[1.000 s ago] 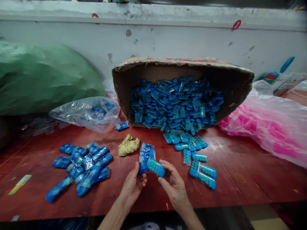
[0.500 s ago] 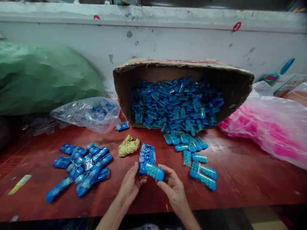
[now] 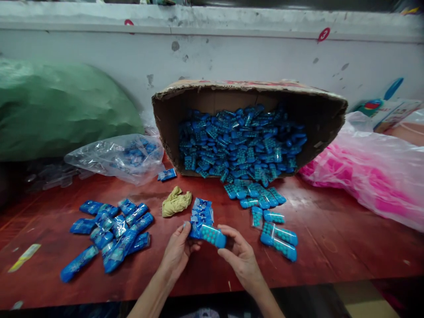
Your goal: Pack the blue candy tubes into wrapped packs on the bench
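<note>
My right hand grips a clear capsule-shaped case of teal beads by its right end. My left hand pinches a small blue printed plastic bag against the case's left end, just above a little stack of the same bags lying on the red table. Both hands are low in the middle of the view, over the table's near edge.
A cardboard box lies on its side at the back, spilling blue bead cases onto the red table. Bagged cases are piled at left. A yellow rag, a clear bag, a green sack and a pink bag surround them.
My hands came closer together. The bead case dropped lower and its left end now meets the blue bag in my left hand.
</note>
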A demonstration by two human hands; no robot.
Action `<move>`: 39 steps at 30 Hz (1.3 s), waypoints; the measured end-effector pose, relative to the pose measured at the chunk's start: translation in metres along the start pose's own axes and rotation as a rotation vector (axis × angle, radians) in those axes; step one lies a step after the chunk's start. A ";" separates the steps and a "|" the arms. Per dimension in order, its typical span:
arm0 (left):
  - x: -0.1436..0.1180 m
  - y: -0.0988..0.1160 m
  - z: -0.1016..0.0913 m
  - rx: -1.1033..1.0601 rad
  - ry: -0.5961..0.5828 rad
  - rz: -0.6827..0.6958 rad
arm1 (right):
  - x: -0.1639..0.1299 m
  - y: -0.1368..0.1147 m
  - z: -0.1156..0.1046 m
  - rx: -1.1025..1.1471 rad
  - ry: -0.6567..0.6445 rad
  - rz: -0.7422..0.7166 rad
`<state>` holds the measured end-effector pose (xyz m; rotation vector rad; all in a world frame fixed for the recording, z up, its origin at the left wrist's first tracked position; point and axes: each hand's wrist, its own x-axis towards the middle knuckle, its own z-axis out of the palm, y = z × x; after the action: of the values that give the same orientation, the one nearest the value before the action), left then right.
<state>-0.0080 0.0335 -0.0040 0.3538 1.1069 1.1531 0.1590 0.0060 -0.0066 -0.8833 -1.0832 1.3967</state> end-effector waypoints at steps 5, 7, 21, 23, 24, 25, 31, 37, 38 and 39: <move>0.000 -0.003 0.001 -0.024 0.067 0.042 | 0.000 0.002 0.002 0.042 0.033 0.111; 0.000 -0.004 0.000 -0.016 0.074 0.056 | -0.001 0.002 0.002 0.020 0.028 0.090; 0.000 -0.002 -0.003 0.017 0.026 0.031 | 0.000 -0.002 0.000 -0.012 0.003 0.059; 0.000 -0.003 -0.004 0.009 0.055 0.015 | 0.001 -0.002 0.001 -0.007 0.027 0.064; 0.000 -0.004 -0.004 0.010 0.064 0.011 | 0.001 -0.002 0.001 -0.006 0.033 0.065; 0.001 -0.004 -0.004 0.013 0.067 0.009 | 0.001 -0.001 0.001 -0.006 0.035 0.065; 0.000 -0.004 -0.006 0.043 0.022 0.027 | 0.000 -0.003 0.000 -0.075 0.005 0.022; -0.003 -0.002 -0.006 0.085 0.016 0.021 | -0.003 -0.015 -0.003 -0.373 -0.133 -0.110; -0.003 -0.002 -0.006 0.078 0.011 0.010 | -0.004 -0.016 -0.004 -0.393 -0.144 -0.120; -0.002 -0.002 -0.006 0.072 0.010 0.002 | -0.004 -0.015 -0.005 -0.397 -0.146 -0.127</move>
<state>-0.0119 0.0288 -0.0074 0.4051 1.1593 1.1197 0.1685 0.0026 0.0063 -0.9833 -1.5359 1.1728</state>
